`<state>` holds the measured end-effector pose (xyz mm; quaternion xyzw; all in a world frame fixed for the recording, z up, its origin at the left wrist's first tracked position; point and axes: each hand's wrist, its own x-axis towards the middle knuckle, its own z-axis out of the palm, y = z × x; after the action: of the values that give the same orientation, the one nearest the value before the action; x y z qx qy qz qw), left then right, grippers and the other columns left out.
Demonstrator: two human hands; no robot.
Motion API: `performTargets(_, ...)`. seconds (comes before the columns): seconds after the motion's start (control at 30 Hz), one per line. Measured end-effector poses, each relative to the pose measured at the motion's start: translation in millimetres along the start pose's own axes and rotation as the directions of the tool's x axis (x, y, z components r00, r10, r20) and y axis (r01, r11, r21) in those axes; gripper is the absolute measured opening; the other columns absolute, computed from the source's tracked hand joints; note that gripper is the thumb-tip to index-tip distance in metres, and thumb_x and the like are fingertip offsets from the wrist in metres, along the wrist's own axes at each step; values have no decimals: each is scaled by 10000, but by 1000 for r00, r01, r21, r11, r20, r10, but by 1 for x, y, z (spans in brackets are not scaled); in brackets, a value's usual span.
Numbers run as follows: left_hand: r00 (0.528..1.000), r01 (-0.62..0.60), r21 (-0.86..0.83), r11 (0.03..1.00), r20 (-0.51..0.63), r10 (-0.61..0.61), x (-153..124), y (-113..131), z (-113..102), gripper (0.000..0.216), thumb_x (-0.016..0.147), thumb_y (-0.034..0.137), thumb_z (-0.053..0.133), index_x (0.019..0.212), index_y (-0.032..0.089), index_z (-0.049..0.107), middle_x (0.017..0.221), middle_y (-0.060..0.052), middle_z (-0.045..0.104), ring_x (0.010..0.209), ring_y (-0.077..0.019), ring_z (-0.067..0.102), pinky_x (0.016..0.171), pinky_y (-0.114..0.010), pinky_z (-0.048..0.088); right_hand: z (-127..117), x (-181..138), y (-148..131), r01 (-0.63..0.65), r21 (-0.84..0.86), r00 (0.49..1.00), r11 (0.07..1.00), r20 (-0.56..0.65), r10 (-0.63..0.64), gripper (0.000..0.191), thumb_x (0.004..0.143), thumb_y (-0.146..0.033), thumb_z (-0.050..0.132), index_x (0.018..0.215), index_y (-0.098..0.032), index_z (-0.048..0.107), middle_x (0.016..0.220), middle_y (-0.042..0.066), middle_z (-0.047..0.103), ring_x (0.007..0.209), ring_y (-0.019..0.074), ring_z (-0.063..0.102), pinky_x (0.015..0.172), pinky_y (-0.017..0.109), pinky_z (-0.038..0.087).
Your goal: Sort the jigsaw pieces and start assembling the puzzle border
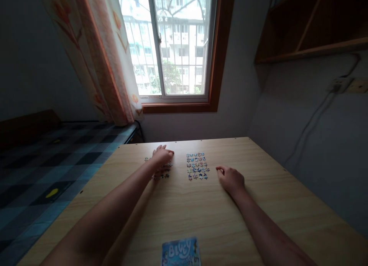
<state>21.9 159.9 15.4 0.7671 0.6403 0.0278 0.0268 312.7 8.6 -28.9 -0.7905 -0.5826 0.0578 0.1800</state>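
Two blocks of loose jigsaw pieces lie on the pale wooden table [184, 208] ahead of me, side by side with a strip of bare wood between them. The left block of jigsaw pieces [166, 170] is partly covered by my left hand [163, 155], which reaches over its far part with the forearm slanting across its near left side. Those fingers are partly extended and a little apart; whether a piece sits under them or in their grip, I cannot tell.

The right block of jigsaw pieces [197, 169] lies in full view between my hands, set out in rows and columns, the pieces separate from one another. Its long axis seems to run away from me rather than across, though only by a little. My right hand [232, 179] rests just beside its right edge, loosely curled, thumb and index finger pointing left at the block. No piece shows at those fingertips, but the inside of the curl is hidden. Of the two, my right hand is slightly nearer that block, while my left belongs to the other. Nearest my body, well apart from both blocks, lies the blue Bluey packet [180, 252]
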Motion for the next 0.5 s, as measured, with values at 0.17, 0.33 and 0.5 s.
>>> performTargets(0.17,990,-131,-2,991,50,131,-20,40,1,396,892,302,412,1088,299,756,1574,-35,397,1484,-355,234,1153,-601,200,-1,0,0,1,8,1000,1000,5,-1,324,930,-354,481,1106,-331,752,1015,43,776,928,217,718,741,268,486)
performTargets(0.33,973,-228,6,974,46,228,-69,48,1,386,913,260,409,1031,239,775,1558,-56,422,1484,-314,257,1191,-522,197,-2,-1,0,9,9,1000,1000,0,-9,325,932,-348,485,1115,-314,751,1029,50,775,944,214,716,735,259,482)
performTargets(0.5,942,-334,-27,942,-43,333,-135,58,11,317,899,216,474,980,214,781,1519,-96,469,1468,-346,289,1188,-564,216,-2,-1,0,9,24,1000,1000,-10,-9,318,929,-342,494,1103,-305,757,1019,56,776,940,218,713,739,264,478)
